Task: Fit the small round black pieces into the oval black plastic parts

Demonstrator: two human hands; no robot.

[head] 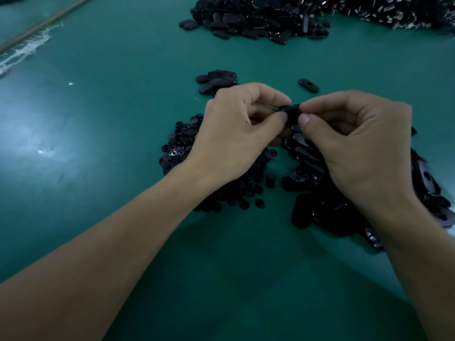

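Oval black part (293,111) pinched between both grips, held above green surface (98,156). Left grip (236,134) and right grip (357,143) both clamped on it. Round pieces (176,148) heaped under left grip, oval parts pile (310,158) under right, bigger heap (258,18) far beyond.

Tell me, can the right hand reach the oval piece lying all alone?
Probably yes: the lone oval piece lies uncovered on bare table just beyond the right hand, though that hand is pinching a black part.

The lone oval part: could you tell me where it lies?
Head view: the lone oval part lies just beyond the right hand, right of the small oval cluster.
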